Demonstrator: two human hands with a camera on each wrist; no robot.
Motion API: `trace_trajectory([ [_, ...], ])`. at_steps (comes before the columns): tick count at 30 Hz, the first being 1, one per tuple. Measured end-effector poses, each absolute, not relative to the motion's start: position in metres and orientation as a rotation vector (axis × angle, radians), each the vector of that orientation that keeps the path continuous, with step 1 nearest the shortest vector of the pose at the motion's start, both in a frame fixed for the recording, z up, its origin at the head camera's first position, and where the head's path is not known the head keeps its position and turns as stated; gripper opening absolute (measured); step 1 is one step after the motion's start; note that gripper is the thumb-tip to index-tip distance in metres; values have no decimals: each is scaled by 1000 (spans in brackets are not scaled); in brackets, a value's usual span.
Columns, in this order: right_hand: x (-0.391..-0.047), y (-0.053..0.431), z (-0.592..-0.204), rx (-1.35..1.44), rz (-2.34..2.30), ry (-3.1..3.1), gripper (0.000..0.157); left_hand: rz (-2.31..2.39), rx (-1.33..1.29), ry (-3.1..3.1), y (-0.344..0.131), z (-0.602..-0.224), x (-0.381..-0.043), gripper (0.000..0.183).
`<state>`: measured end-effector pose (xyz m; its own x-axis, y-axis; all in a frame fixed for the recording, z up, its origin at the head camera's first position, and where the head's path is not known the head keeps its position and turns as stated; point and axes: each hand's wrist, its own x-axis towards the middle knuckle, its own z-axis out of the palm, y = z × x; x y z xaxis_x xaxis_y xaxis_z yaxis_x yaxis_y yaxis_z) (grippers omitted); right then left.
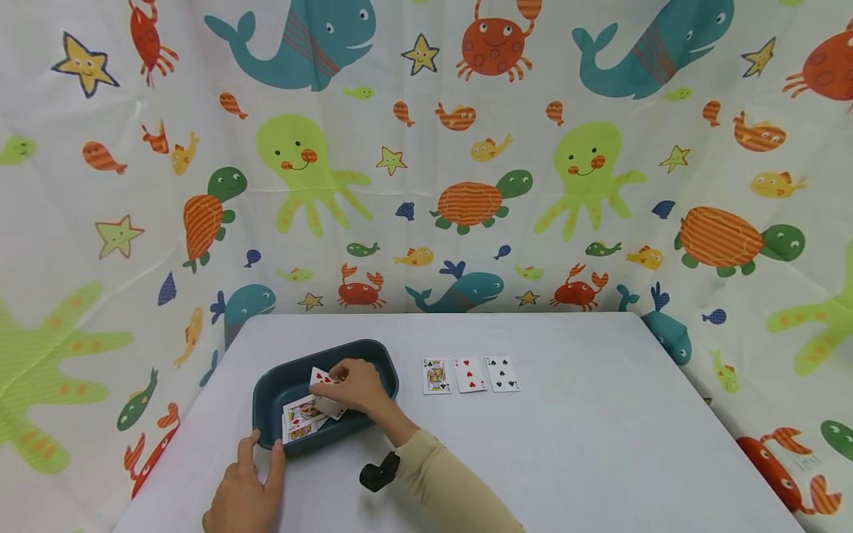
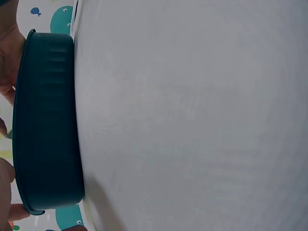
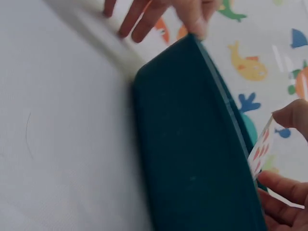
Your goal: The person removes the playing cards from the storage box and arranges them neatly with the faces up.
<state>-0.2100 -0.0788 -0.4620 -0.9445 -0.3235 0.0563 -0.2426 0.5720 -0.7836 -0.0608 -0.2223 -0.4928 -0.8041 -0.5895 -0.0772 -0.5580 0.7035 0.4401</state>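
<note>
A dark teal plastic tray (image 1: 320,442) stands at the left of the table, and several loose playing cards (image 1: 303,416) lie overlapping in it. My left hand (image 1: 245,485) grips its near left corner, thumb and fingertips at the rim. Reaching over the tray's near side, my right hand (image 1: 363,386) pinches a playing card (image 1: 320,376) with red pips between thumb and fingers. In the right wrist view that card (image 3: 260,151) tilts up above the rim, partly hidden by the tray wall. The left wrist view shows the tray's side wall (image 2: 48,120).
Three face-up cards lie in a row right of the tray: a king (image 1: 436,376), a three of hearts (image 1: 469,374) and a black-pip card (image 1: 503,374). The white table (image 1: 566,444) ends at a curtain (image 1: 400,207) printed with sea animals. A black wrist camera (image 1: 380,472) hangs by my right sleeve.
</note>
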Motion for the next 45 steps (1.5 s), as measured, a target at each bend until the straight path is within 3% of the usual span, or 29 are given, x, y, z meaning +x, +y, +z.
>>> trace_trajectory([
  [16,-202,-42,-447,-407,-1905,2215,33,-676,945,-2823,-220,-493,-60,66],
  [30,-191,-4,-451,-369,-2044,1973,38,-663,940,-2812,-222,-496,-62,66],
  [45,-191,70,-460,-245,-2159,1944,43,-667,968,-2811,-218,-496,-60,66],
])
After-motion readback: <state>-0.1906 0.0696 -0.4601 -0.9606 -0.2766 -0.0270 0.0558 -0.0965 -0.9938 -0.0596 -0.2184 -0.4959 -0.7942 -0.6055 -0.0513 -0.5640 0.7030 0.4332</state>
